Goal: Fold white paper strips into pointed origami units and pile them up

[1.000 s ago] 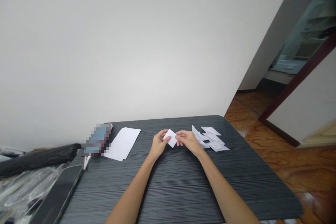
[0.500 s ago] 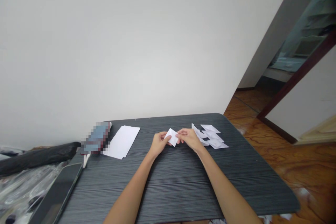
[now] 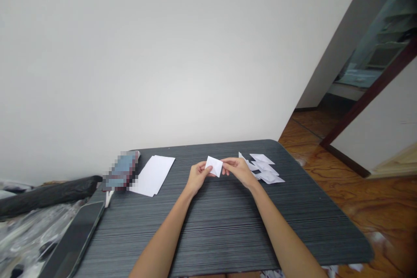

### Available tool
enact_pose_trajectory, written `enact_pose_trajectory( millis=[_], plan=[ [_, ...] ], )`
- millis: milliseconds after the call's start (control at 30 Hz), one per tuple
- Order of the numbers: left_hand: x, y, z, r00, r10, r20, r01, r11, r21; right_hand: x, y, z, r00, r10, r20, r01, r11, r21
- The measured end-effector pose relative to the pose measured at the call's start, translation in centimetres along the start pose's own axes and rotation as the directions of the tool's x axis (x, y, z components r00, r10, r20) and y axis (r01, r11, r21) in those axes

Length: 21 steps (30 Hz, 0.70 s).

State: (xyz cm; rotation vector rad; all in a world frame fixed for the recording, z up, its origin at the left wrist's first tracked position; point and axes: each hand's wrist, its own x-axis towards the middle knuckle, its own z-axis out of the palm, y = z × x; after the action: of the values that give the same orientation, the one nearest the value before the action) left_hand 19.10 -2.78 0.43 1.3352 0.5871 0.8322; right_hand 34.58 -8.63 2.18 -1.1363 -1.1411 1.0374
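A small folded piece of white paper (image 3: 213, 165) is held up above the dark table (image 3: 224, 234), between my two hands. My left hand (image 3: 197, 177) grips its left side, thumb lying on the front face and fingers behind. On the other side, my right hand (image 3: 237, 169) pinches the paper's right corner between thumb and fingertips. Just beyond my right hand lie several folded white papers (image 3: 267, 177) in a loose overlapping group, partly hidden by that hand.
Flat white sheets (image 3: 154, 176) lie at the table's left, partly under a pixelated blue-and-red object (image 3: 120, 171). A dark phone-like slab (image 3: 73, 239) rests along the left edge. Clear plastic wrapping (image 3: 32, 230) and a black roll (image 3: 48, 193) sit farther left. A white wall stands behind.
The folded paper has turned in my fingers, from a diamond pose to a squarer one. My right hand has shifted slightly right and now pinches its corner.
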Motion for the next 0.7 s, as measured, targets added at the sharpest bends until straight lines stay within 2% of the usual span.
enact_pose_trajectory(
  millis=[267, 433, 700],
  plan=[
    [-0.08, -0.14, 0.08, 0.999, 0.044, 0.000, -0.044, 0.998, 0.036, -0.15, 0.13, 0.02, 1.000, -0.028, -0.009, 0.027, 0.998, -0.056],
    [-0.15, -0.25, 0.23, 0.999, 0.037, -0.021, -0.037, 0.999, 0.025, -0.22, -0.25, 0.10, 0.999, -0.039, -0.015, 0.038, 0.996, -0.080],
    [-0.33, 0.02, 0.33, 1.000, -0.007, 0.018, 0.007, 1.000, -0.007, -0.24, -0.54, 0.03, 0.999, -0.022, -0.037, 0.019, 0.996, -0.084]
  ],
)
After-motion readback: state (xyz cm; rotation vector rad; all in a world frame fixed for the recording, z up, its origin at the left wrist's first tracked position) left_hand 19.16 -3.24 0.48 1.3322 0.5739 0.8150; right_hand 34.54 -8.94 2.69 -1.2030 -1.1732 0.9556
